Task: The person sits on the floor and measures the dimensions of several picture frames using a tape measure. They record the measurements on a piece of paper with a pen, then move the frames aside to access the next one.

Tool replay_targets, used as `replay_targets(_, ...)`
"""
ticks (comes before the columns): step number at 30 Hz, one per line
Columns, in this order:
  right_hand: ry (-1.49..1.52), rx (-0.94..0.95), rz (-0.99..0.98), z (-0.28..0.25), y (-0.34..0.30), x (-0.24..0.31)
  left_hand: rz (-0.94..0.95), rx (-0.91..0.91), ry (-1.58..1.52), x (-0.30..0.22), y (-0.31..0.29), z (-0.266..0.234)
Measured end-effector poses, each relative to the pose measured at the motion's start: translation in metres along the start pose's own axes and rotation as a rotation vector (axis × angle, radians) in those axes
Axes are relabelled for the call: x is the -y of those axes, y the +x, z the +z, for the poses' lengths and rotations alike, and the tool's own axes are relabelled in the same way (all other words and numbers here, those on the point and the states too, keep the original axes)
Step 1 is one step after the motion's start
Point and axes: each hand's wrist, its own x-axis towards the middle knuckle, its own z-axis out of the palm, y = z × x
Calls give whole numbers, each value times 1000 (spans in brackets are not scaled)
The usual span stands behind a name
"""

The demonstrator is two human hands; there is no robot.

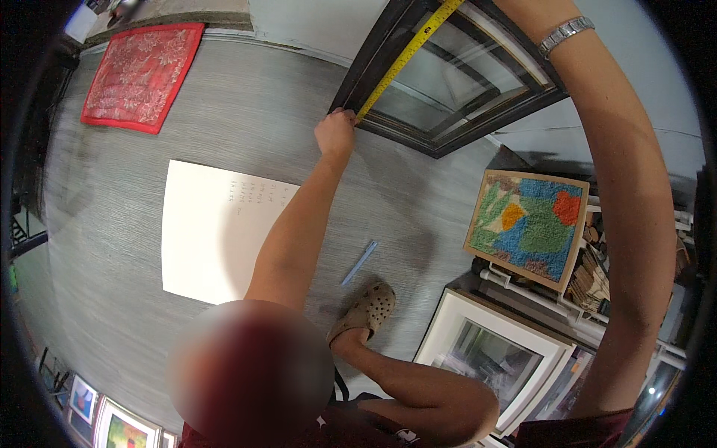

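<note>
A dark wooden frame with glass panes [454,143] leans by the pale wall at the top. Across it runs a yellow tape measure [407,54], from the lower left corner up past the view's top edge. My left hand [335,134] is closed at that corner, pinching the near end of the tape against the frame. Beside the frame's right part, my right hand [532,16] reaches up, with a metal watch band [566,34] on the wrist. Its fingers lie beyond the top edge, so their grip is hidden.
On the grey floor lie a large white sheet [198,246] with handwriting, a light blue pen-like stick [359,262] and a red patterned mat [142,78]. A colourful tufted picture [530,224] and a white-matted framed picture [441,336] stand at the right, near white pipes.
</note>
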Motion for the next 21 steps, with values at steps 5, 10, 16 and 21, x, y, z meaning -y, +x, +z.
replay_targets(5, 26, -63, 30, -5, 5, 12, -2, -17, 34, 19, 1, -7)
replay_targets(10, 14, 19, -34, -8, -28, -15, 71, 20, -59, -11, -4, 0)
replay_targets(16, 447, 158, -210, 17, -125, 36, 313, 65, -281, 33, -94, -29)
replay_targets(21, 1022, 455, -125, 23, -233, 172, 257, 253, -422, -11, -171, -64)
